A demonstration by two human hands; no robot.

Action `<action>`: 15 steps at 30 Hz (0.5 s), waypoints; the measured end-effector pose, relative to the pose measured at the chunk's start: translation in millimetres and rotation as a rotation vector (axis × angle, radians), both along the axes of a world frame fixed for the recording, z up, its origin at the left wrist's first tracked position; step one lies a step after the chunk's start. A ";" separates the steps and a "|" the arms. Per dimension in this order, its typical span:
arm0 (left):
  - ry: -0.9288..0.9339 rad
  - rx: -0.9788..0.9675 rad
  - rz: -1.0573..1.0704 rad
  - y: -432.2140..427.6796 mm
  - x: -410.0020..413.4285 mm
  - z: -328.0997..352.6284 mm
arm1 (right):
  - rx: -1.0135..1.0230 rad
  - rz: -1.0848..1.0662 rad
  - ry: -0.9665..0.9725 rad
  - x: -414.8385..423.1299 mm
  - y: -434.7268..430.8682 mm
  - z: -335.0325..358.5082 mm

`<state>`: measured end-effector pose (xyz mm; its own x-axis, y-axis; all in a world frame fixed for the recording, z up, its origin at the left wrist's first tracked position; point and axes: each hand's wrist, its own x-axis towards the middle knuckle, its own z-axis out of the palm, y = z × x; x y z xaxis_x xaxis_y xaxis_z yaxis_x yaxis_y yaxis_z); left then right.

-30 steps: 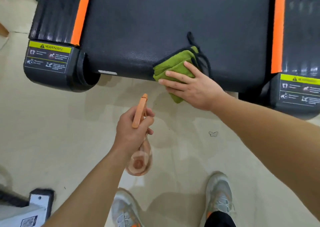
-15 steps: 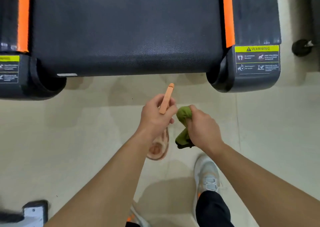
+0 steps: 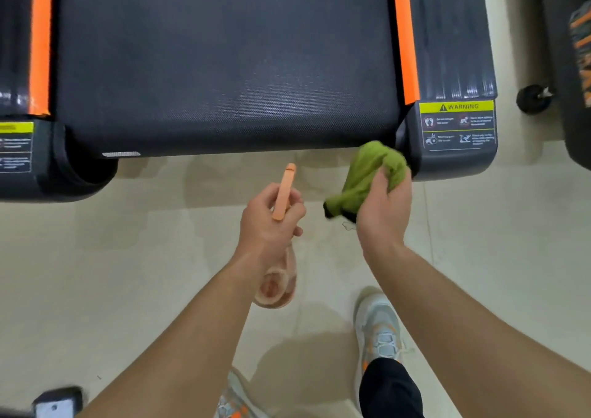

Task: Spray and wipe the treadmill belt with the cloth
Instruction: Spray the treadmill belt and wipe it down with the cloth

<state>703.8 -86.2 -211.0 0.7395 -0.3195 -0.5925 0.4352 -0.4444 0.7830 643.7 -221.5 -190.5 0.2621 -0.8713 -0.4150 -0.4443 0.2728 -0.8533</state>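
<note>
Down at the treadmill's rear end, the belt [image 3: 224,66] lay flat and dark, a finely pebbled rubber with a dull sheen, rolling over its back edge in a soft curve just above the floor [image 3: 112,273]. Bright orange strips [image 3: 404,34] ran along both its sides, and outside them ribbed black rails ended in rounded plastic caps; the right cap [image 3: 454,158] carried a yellow-headed warning label [image 3: 457,123]. Between that back edge and the person's pale grey shoes [image 3: 379,325] stretched an open band of glossy cream tile, and both hands hung over it, off the belt. The left hand [image 3: 268,222] gripped the spray bottle [image 3: 276,286] at its neck, fingers [image 3: 295,211] wrapped close around it, the slim orange sprayer head pointing toward the belt but stopping short of its edge, the clear peach-tinted round body dangling below the wrist. The right hand [image 3: 383,206] held the cloth [image 3: 371,174], a soft green bunched wad with a dark trim, fingers [image 3: 380,182] curled tight into it. The cloth sat at the belt's right rear corner, just beside the cap; whether it touched either I could not tell. Off to the right, a small black wheel [image 3: 532,96] stood on the tile near another dark machine.
</note>
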 end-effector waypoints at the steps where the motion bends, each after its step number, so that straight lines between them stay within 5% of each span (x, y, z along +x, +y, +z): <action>1: -0.012 0.011 0.014 7.7 4.5 -0.9 | 0.034 -0.106 -0.066 19.2 -3.6 -7.1; 3: -0.032 0.029 0.005 22.6 13.0 -1.4 | 0.168 -0.339 -0.167 64.0 -11.5 -17.4; 6: -0.052 0.042 -0.012 44.8 26.1 -0.3 | 0.191 -0.476 0.081 119.5 -17.2 -23.5; 10: -0.062 0.045 0.074 79.9 51.8 7.1 | 0.131 -0.217 0.351 148.6 31.9 -24.2; 15: -0.102 0.072 0.098 121.2 80.0 16.4 | 0.171 -0.048 0.252 166.5 110.1 -31.0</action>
<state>783.8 35.0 -194.5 0.8226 -0.2021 -0.5314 0.3992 -0.4602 0.7930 810.1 -111.4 -221.5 0.0925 -0.7924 -0.6030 -0.6192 0.4285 -0.6581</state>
